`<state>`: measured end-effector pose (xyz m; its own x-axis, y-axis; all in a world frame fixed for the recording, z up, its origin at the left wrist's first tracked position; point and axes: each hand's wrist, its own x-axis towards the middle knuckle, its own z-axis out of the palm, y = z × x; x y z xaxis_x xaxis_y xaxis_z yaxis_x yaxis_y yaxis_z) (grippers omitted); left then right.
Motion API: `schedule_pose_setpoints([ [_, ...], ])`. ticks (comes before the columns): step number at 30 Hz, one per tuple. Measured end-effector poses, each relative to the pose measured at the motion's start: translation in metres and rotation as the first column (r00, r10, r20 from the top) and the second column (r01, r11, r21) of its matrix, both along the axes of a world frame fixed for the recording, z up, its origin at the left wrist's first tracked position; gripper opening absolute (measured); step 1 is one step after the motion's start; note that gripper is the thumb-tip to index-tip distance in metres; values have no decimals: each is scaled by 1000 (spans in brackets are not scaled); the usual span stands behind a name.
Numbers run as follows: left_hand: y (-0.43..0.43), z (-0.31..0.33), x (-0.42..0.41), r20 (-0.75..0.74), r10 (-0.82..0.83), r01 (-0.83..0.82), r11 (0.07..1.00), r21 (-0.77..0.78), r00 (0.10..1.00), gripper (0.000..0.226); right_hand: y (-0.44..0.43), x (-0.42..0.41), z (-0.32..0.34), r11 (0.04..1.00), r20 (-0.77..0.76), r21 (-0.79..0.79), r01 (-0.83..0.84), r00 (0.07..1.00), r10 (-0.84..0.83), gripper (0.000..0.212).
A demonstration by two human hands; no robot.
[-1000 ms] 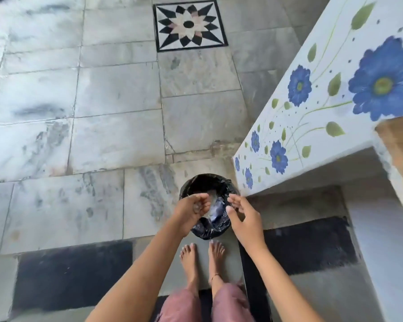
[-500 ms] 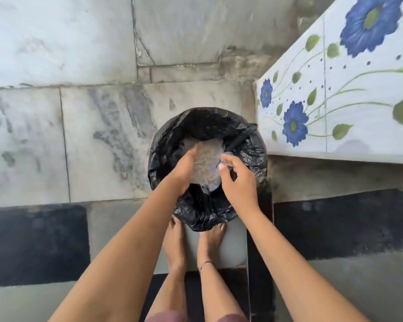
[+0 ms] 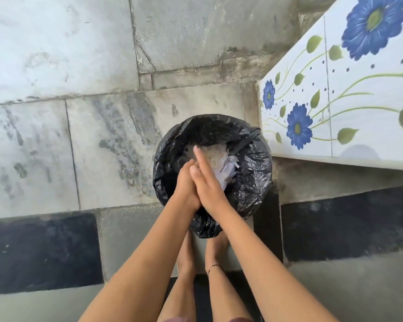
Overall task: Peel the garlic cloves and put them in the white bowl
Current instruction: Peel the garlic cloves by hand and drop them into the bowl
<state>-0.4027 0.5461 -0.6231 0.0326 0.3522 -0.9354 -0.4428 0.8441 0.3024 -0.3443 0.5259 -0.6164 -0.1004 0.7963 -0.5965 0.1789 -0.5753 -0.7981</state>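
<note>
Both hands (image 3: 197,182), fingers straight and empty, press together, hiding half the bin (image 3: 249,182).

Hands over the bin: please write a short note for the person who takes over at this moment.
Left hand and right hand: flat, palms pressed together above the bin, holding nothing visible.
Bin: lined with a black bag, stands on the stone floor beside the flowered tile wall; pale scraps and white paper lie inside.
Done: it looks like waste was dropped in the bin.
Left: no garlic cloves or white bowl in view, so peeling progress cannot be judged; check the worktop.
</note>
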Motion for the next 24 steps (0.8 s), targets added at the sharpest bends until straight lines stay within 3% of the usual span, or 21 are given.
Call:
schedule_pose_setpoints([
  [2,7,13,-2,30,36,-38,998,46,999,51,-7,6,-21,987,39,-156,-36,998,43,58],
  [4,11,17,0,43,26,-32,991,127,999,48,-1,10,-27,970,149,-238,46,989,-11,58],
  [6,9,23,0,-26,-15,17,995,101,1000,47,6,2,-18,983,60,-163,82,996,-73,57],
  [8,7,33,-1,-67,-41,45,997,60,997,50,5,-12,-10,988,-41,-154,7,999,-13,53],
  [11,2,56,-6,100,45,-59,987,146,994,46,6,2,-5,969,218,-228,-91,966,142,55],
  [13,-8,82,-21,151,57,-85,979,186,987,46,4,18,18,962,387,-266,-64,907,167,55],
  [16,-18,129,-40,-157,-177,208,956,209,972,36,-1,27,88,995,413,-104,-7,909,49,51],
  [20,-15,206,-51,-526,-477,632,758,159,704,31,-8,37,194,993,520,93,-69,854,10,58],
  [24,-9,308,-52,-798,-497,887,451,98,341,45,-21,44,300,959,654,196,-204,756,27,59],
])
